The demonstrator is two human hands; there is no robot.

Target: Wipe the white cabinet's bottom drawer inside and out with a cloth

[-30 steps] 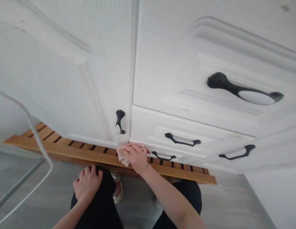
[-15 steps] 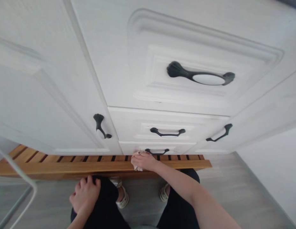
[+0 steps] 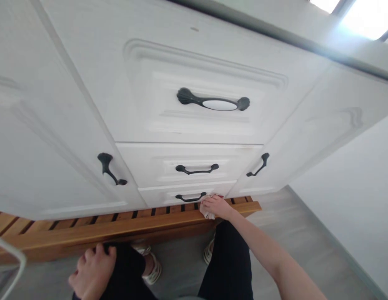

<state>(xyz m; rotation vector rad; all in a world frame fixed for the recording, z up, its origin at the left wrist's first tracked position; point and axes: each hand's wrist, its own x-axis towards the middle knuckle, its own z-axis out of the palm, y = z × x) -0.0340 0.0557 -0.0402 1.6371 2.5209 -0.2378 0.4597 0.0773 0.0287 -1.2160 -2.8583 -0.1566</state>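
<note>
A pale, crumpled cloth (image 3: 207, 211) with a bit of red showing is under my right hand (image 3: 216, 206), its fingers closed over it. That hand presses the cloth against the lower front of the bottom drawer (image 3: 161, 196), just right of its black handle (image 3: 189, 198), above the slatted wooden bench (image 3: 125, 227). On my left knee rests my left hand (image 3: 93, 271), fingers draped loosely over the black trouser leg and holding nothing.
White cabinet doors flank the drawers, with a black handle (image 3: 110, 170) on the left and another handle (image 3: 258, 165) on the right. Higher drawers carry similar handles. A white bent tube (image 3: 20, 260) stands at lower left. A white wall (image 3: 353, 200) rises on the right.
My right hand has moved the cloth rightward along the bottom drawer, from left of the handle to its right. The left hand stays on the knee. The view has shifted.
</note>
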